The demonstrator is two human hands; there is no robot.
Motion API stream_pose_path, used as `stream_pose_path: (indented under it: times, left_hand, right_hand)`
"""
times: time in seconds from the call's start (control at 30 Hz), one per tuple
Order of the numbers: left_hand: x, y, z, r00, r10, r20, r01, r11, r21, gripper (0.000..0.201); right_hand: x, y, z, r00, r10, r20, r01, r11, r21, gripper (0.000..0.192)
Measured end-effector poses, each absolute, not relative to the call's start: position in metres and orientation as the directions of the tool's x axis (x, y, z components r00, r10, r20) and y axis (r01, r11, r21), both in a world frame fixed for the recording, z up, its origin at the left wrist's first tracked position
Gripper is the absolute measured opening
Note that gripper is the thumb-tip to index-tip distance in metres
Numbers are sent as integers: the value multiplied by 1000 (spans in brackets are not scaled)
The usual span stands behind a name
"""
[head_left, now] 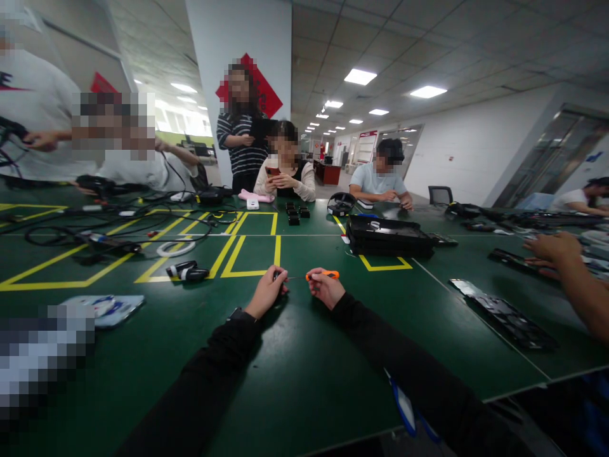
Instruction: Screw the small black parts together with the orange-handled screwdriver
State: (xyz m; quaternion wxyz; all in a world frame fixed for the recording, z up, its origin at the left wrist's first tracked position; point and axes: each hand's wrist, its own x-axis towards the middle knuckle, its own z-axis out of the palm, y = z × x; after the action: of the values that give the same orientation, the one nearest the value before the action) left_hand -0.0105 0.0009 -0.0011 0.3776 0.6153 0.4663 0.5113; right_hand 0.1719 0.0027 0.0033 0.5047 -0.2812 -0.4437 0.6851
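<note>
Over the green table (304, 355) my right hand (328, 290) is closed round the orange handle of a screwdriver (329, 275). Its thin shaft points left, towards my other hand. My left hand (267, 293) has its fingers pinched together on a small black object (276, 275), mostly hidden by the fingers, so its kind is unclear. The shaft's tip ends close to those fingers; whether it touches the black object I cannot tell. Both forearms, in black sleeves, reach forward across the table. Beside the right sleeve lies a blue-handled tool (404, 405) that looks like scissors.
Black plastic trays (390, 236) are stacked ahead to the right. A dark device part (509, 317) lies right, near a co-worker's hand (554, 251). Cables (118, 222) and black handheld pieces (188, 271) spread left, among yellow tape outlines. Several people are around the table.
</note>
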Motion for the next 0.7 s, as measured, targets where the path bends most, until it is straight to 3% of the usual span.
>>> stream_pose_path:
  times: [0.2,0.37,0.7]
  left_hand:
    - [-11,2,-1,54,959,277,180,-283,942,29]
    - [-10,4,-4,37,962,272,182,-274,945,29]
    - [-10,3,-3,41,959,281,177,-283,942,29]
  right_hand:
    - [171,3,5,-303,953,4,-403,-125,-907,30]
    - [171,3,4,-288,957,36,-399,-86,-913,15]
    - [171,-1,8,-332,940,81,-366,-49,-930,17]
